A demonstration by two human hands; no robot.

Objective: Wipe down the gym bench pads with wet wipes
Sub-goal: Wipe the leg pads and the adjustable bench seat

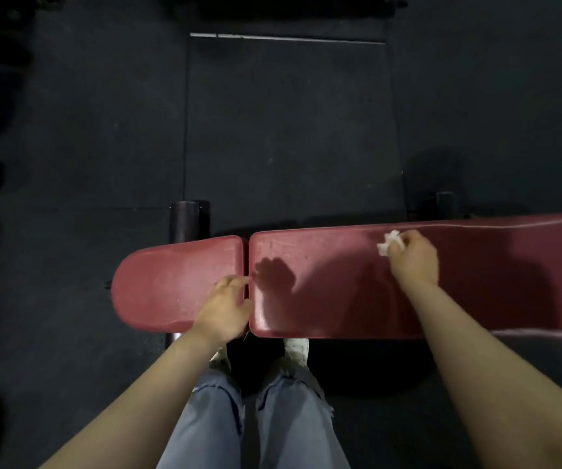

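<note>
You see two red bench pads: one short seat pad [171, 286] and one long back pad [340, 282]. One crumpled white wet wipe [389, 243]. Two hands: left hand [224, 309], right hand [414, 257]. Two light shoes [296, 348], two black frame posts [186, 220].

Single head-worn wide-angle view, looking steeply down, close over bench [323, 282] and floor [273, 130]
</note>
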